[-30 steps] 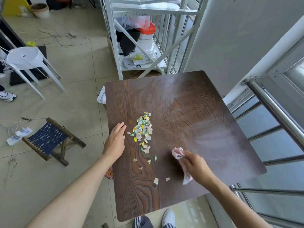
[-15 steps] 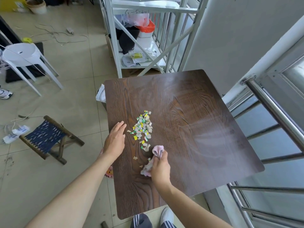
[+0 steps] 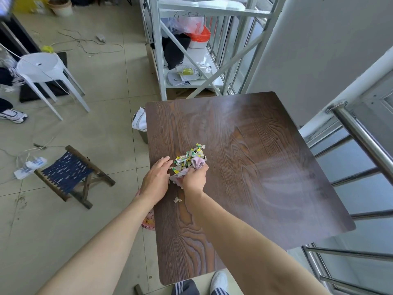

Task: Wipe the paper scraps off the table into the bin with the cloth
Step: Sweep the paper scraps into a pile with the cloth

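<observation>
A pile of small coloured paper scraps [image 3: 189,156] lies on the dark wooden table [image 3: 265,167], near its left edge. My right hand [image 3: 194,179] is shut on a pink cloth [image 3: 196,163] pressed against the near side of the pile. My left hand [image 3: 156,180] rests flat at the table's left edge, fingers apart, touching the scraps' left side. One stray scrap [image 3: 177,200] lies behind my hands. A pink bin [image 3: 148,221] peeks out under the left table edge, mostly hidden by my left forearm.
A second bin with a white liner [image 3: 139,124] stands by the table's far left corner. A folding stool [image 3: 68,173] and a white stool [image 3: 41,69] stand on the floor to the left. A white metal rack [image 3: 191,50] is behind the table, and a steel railing [image 3: 361,141] runs along the right.
My right hand swept the cloth from the near right up to the pile, bunching the loose scraps together against my left hand. The left hand stayed at the edge.
</observation>
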A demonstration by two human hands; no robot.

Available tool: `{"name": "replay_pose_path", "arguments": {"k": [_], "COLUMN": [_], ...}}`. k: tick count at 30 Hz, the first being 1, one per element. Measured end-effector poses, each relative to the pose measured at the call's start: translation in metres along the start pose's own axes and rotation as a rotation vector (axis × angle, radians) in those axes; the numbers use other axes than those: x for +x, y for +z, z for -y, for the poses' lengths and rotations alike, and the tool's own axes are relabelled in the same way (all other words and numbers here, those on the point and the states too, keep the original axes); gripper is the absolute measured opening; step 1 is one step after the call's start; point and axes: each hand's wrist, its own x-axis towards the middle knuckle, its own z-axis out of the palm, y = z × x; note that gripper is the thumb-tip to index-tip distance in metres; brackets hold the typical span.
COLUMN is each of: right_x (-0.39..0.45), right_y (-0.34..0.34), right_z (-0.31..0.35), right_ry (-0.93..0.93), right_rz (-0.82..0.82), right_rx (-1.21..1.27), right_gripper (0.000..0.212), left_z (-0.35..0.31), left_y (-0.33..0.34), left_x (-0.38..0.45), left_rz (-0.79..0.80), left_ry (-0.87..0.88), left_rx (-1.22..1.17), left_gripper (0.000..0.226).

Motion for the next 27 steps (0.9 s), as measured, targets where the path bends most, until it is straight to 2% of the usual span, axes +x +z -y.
{"name": "replay_pose_path", "arguments": {"k": [3,5,7,9,11,15,20,24,27], "right_x": [-0.007,-0.019,-0.034,-0.047,-0.057,-0.049,-0.019,0.001,0.009], "right_y": [-0.008,-0.024,-0.042,-0.05,-0.042,-0.006,0.033,0.041,0.016], "right_z": [-0.008,-0.015,-0.026,-0.044,-0.059,-0.062,-0.04,-0.035,-0.035], "right_ry": [-0.086,-0.125,-0.153,-0.143,-0.054,0.088,0.038,-0.013,-0.068], "right_rz": [-0.062,-0.066,-0.054,-0.053,-0.033,-0.017,-0.035,0.009,-0.034], "right_rx": [-0.176,-0.208,-0.273,-0.321,-0.279,-0.011,0.169,0.163,0.055], "right_gripper": [0.028,0.022,0.015,0.018,0.024,0.041,0.04,0.032,0.024], "left_z": [0.002,0.004,0.006,0.011,0.014,0.018,0.022,0.02,0.016], "left_y": [-0.006,-0.011,-0.015,-0.016,-0.017,-0.016,-0.018,-0.02,-0.019], "left_x": [0.001,0.001,0.0,-0.003,-0.006,-0.009,-0.007,-0.008,-0.012], "left_rz": [0.035,0.057,0.046,0.012,-0.011,-0.025,-0.001,0.012,0.013], "left_ry": [0.012,0.019,0.045,0.045,0.024,0.006,0.002,-0.011,-0.027], "left_rx": [-0.032,-0.061,-0.056,-0.048,-0.052,-0.07,-0.108,-0.117,-0.131], "left_gripper": [0.054,0.055,0.054,0.051,0.049,0.049,0.055,0.057,0.053]}}
